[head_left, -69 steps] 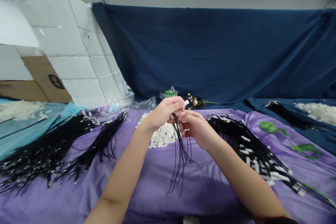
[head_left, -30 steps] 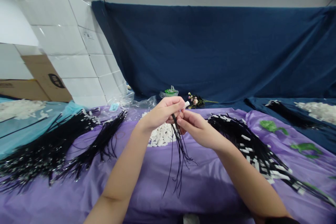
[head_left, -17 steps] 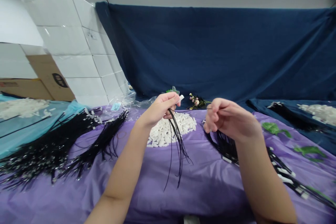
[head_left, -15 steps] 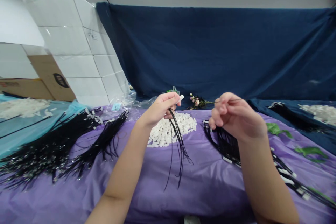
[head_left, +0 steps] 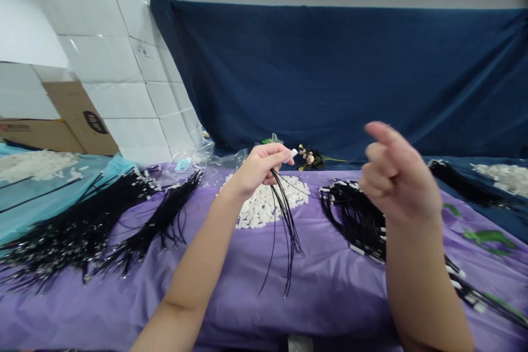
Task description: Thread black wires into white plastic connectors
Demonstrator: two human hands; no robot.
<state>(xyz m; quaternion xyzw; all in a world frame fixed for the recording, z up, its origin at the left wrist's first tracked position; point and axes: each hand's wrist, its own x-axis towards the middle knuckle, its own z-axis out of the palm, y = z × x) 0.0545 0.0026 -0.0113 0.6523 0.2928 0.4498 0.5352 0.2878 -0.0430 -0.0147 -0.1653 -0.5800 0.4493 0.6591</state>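
Note:
My left hand (head_left: 264, 168) pinches a small white piece (head_left: 292, 155) and holds several thin black cords (head_left: 287, 225) that hang down from its fingers. Behind and below it lies a heap of white pieces (head_left: 258, 209) on the purple cloth (head_left: 247, 264). My right hand (head_left: 398, 176) is raised at the right with its fingers curled and the index finger bent forward; whether anything thin is between the fingers is too small to tell. Beneath it lies a bundle of black cords with white ends (head_left: 355, 220).
Large bundles of black cords (head_left: 94, 214) lie at the left, with white boxes (head_left: 124, 99) stacked behind. A dark blue cloth (head_left: 330, 82) hangs at the back. Small flowers (head_left: 311, 158) and green leaves (head_left: 490, 237) lie on the table.
My right hand has moved right and up, away from my left hand. My left hand has shifted slightly right, with the cords still hanging from it.

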